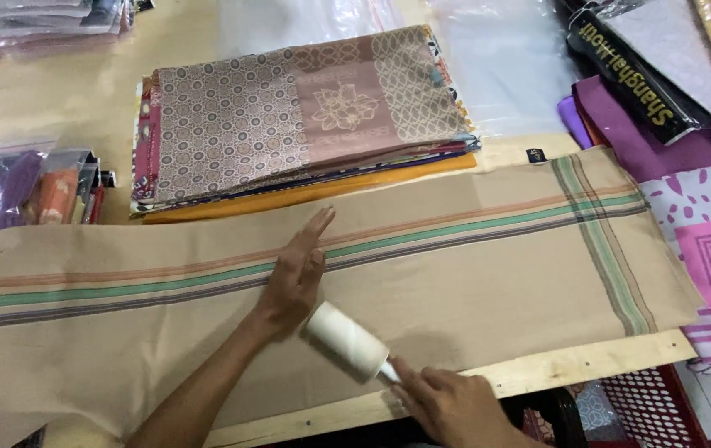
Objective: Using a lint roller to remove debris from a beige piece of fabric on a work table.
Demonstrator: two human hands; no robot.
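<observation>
Cloth, one long tan piece with green and brown stripes, lies spread across our wooden surface, and how much of it is already rolled we cannot tell. Our left hand presses it flat, fingers released, while our right hand grasps the single white lint roller at six o'clock. One stack of folded fabrics waits at twelve.
</observation>
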